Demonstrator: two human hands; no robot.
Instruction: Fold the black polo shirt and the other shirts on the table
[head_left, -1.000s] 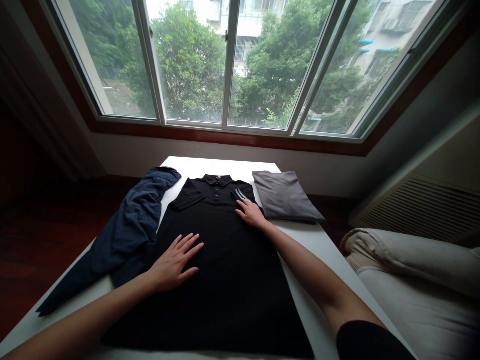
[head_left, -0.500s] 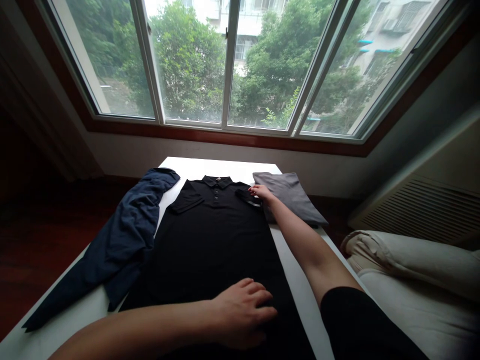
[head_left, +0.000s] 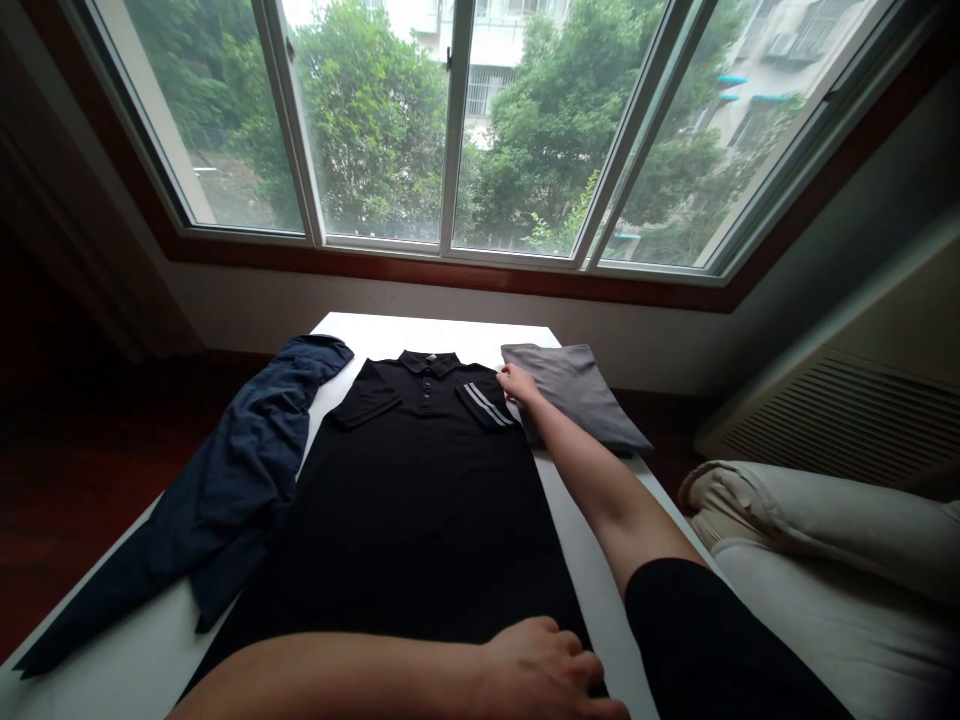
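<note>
A black polo shirt (head_left: 420, 490) lies spread out, front up, with its collar toward the window. Its right-hand sleeve (head_left: 486, 405) is turned inward over the body and shows two pale stripes. My right hand (head_left: 517, 383) has its fingers closed at the shirt's edge near that shoulder. Low in the view, my left hand (head_left: 551, 668) rests over the lower right side of the shirt, fingers bent but apart; part of it runs out of the frame.
The white table (head_left: 592, 545) carries a navy garment (head_left: 244, 470) on the left, overhanging the edge. A folded grey cloth (head_left: 574, 390) sits at the far right, under my right wrist. Pale rolled bedding (head_left: 825, 500) stands to the right; a window (head_left: 450, 130) is ahead.
The sleeve at my right hand now lies flat with its stripes exposed, where before it was bunched and dark. My left hand has slid right and nearer, toward the shirt's side edge.
</note>
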